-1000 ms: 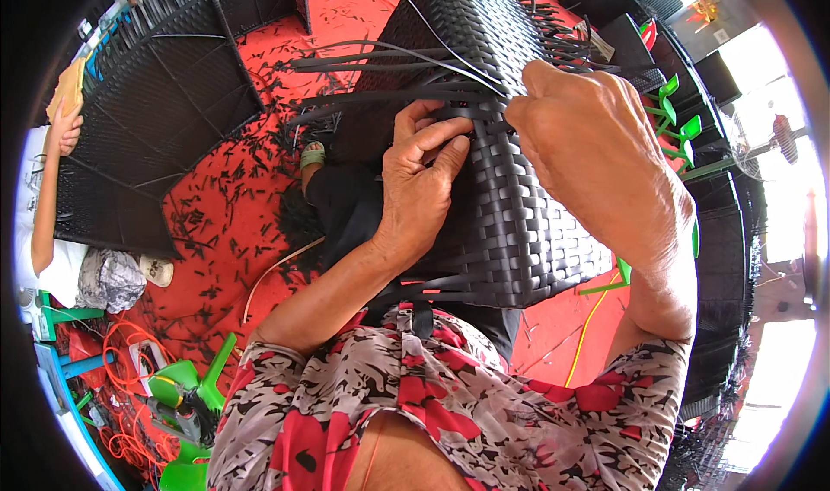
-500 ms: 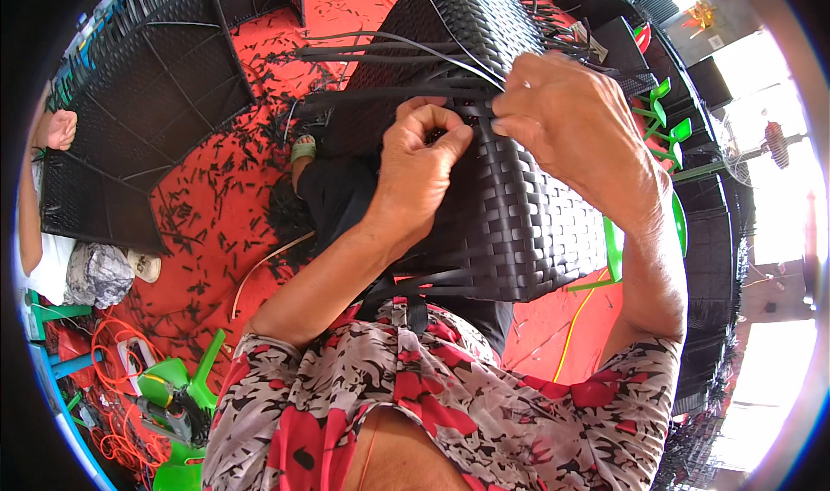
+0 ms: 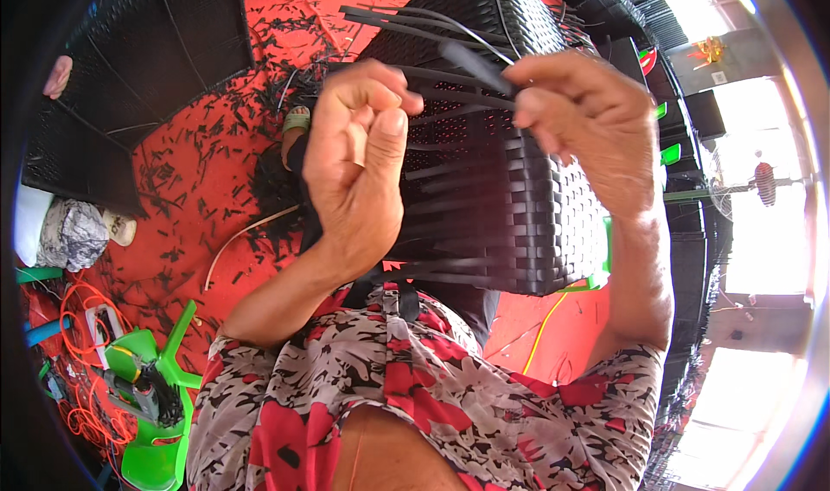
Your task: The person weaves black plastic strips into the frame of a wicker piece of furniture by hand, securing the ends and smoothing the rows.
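From the head view, the basket (image 3: pixel 519 206) sits in your lap, right in front of your chest, tipped on its side with its woven wall facing you. It is black, made of flat plastic strips in a tight over-and-under pattern. The right part of the wall is finished and even. On the left the weave is open, and loose strips (image 3: pixel 415 24) stick out sideways past the top edge and along the left side.

Your left hand (image 3: pixel 359 171) is raised in front of the unfinished part, curled into a loose fist with thumb pressed to the forefinger; you cannot tell whether a strip is pinched inside it. Your right hand (image 3: pixel 588 128) is up at the basket's upper edge, fingers closed narrowly on one strip (image 3: pixel 475 63) that runs out to the left.

The red floor (image 3: pixel 199 171) around you is littered with short black offcuts. A large black woven panel (image 3: pixel 147 67) lies to your upper left, with another person's hand (image 3: pixel 59 74) at its edge. A green stool (image 3: pixel 160 379) stands at your lower left beside orange cord (image 3: pixel 73 309).
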